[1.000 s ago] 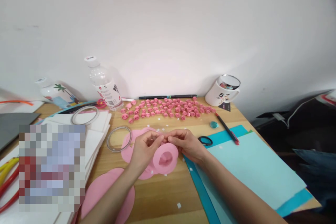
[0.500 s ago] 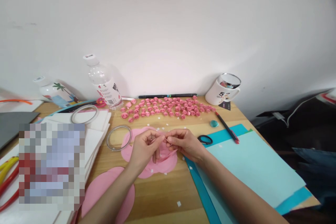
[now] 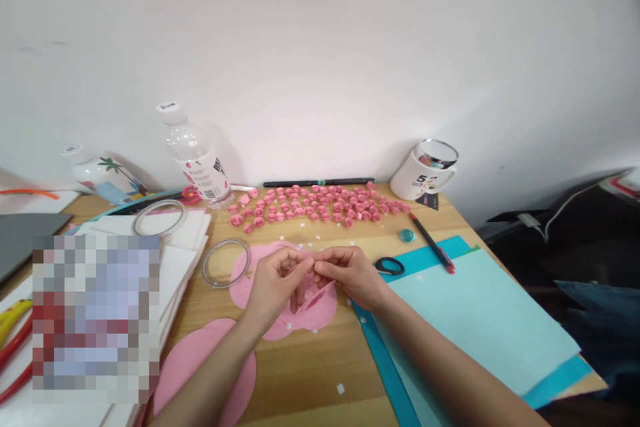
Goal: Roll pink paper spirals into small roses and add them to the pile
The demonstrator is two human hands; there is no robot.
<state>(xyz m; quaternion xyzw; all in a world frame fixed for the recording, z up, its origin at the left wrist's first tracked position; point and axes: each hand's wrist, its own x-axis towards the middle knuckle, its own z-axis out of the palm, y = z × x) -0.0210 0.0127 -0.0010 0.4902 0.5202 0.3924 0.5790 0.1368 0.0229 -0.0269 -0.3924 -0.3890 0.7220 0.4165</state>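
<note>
My left hand (image 3: 283, 283) and my right hand (image 3: 350, 273) meet fingertip to fingertip over the table, both closed in a pinch. Between them is a pink paper strip (image 3: 315, 299), largely hidden by the fingers; a darker narrow length shows just below. Under the hands lie pink scalloped paper pieces (image 3: 277, 327) on the wood. Beyond them, many small rolled pink paper roses (image 3: 325, 203) are spread in rows. A larger pink paper circle (image 3: 200, 360) lies partly beneath my left forearm.
Left are a tape roll (image 3: 225, 263), a clear bottle (image 3: 195, 160) and stacked white sheets (image 3: 183, 260). A white mug (image 3: 423, 170), a black-and-red pen (image 3: 433, 243), black scissors handle (image 3: 390, 266), a teal roll (image 3: 407, 235) and light blue paper (image 3: 475, 320) are right. Small white scraps dot the table.
My fingers have shifted slightly at the pinch. The pink strip's visible part now shows lower and more to the left, apart from my right hand's palm. Elsewhere things stay put.
</note>
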